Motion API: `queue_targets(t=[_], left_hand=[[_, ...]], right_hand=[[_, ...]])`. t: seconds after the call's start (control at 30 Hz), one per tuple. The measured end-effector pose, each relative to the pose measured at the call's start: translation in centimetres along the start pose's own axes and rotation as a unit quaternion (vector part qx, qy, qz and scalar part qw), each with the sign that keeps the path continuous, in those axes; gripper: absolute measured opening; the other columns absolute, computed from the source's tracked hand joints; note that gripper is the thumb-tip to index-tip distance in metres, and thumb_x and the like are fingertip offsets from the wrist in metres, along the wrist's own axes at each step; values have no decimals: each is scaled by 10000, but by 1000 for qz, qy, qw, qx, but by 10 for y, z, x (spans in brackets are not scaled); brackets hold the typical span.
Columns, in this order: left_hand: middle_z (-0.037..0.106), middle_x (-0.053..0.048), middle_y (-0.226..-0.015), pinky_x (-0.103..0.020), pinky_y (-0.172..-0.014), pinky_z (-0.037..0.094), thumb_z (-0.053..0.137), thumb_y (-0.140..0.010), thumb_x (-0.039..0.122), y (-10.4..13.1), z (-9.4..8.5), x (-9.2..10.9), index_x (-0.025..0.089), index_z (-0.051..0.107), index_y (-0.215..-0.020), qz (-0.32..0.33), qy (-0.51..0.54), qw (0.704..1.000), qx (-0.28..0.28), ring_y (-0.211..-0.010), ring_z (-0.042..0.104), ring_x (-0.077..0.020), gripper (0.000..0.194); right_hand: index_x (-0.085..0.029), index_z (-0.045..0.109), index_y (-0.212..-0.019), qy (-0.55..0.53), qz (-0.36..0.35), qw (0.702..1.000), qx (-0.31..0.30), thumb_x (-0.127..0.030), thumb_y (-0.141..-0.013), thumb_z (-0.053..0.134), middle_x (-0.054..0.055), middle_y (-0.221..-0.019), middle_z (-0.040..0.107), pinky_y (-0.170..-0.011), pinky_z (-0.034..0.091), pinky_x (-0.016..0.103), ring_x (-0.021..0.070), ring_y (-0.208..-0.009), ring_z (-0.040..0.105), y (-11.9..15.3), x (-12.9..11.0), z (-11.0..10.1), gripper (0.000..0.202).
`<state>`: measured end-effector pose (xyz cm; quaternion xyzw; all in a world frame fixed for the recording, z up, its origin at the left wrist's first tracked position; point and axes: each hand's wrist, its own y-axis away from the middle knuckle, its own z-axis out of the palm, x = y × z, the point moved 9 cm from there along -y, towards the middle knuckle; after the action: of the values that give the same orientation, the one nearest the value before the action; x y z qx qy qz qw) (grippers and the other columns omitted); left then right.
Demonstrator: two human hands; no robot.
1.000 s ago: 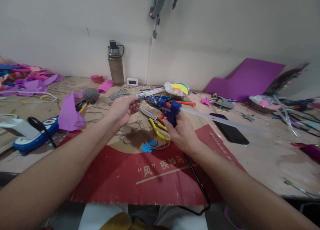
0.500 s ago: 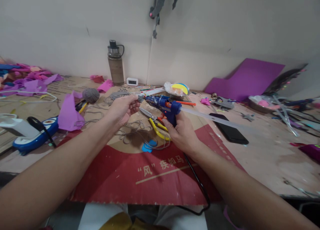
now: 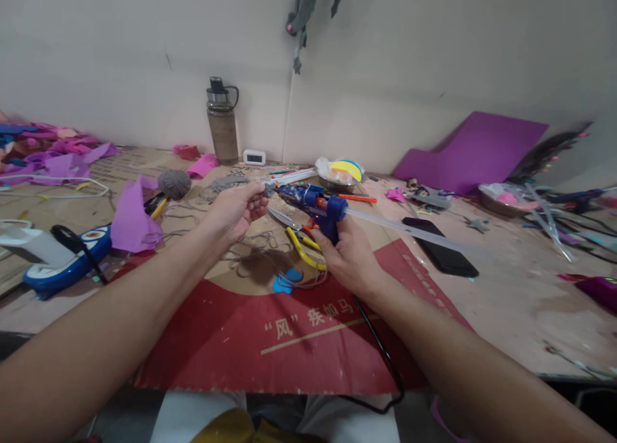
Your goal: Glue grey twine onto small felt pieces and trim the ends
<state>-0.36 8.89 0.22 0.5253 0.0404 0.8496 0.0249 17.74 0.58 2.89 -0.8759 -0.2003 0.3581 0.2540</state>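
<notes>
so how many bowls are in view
2. One bowl stands near the wall, beyond the glue gun in the right hand; the other bowl is further right, near the purple sheet. More may be hidden behind clutter.

Relative to the earlier views, the whole scene lies slightly farther left in the head view — bottle [image 3: 222,134], black phone [image 3: 440,247] and hanging grey ornament [image 3: 303,13] alike — through a small camera shift. The blue glue gun [image 3: 312,202] in the right hand [image 3: 355,255] sits marginally lower.
</notes>
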Motion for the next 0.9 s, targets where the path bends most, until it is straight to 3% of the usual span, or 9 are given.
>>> queue_targets(t=[0.43,0.7,0.9], left_hand=[[539,8,-526,-138,-457,432,582,-751,83,2,0,1,119,548,-624,-9,1,1000,12,-455,513,-48,137],[545,3,-516,-140,-460,440,570,-763,83,2,2,2,109,569,-643,6,-9,1000,-11,-447,515,-50,124],[543,3,-516,-147,-451,438,565,-759,73,0,0,0,111,554,-627,-6,-4,1000,2,-444,514,-55,137]], right_hand=[[-181,519,-1121,-46,14,999,1,-313,-877,501,125,-996,663,-814,504,449,257,-889,626,0,5,1,278],[-186,538,-1058,-39,8,999,-7,-288,-870,505,107,-949,659,-794,503,439,243,-854,619,-1,5,3,216],[-173,521,-1114,-40,6,999,5,-296,-870,503,129,-1002,656,-797,499,445,258,-890,622,0,4,-1,274]])
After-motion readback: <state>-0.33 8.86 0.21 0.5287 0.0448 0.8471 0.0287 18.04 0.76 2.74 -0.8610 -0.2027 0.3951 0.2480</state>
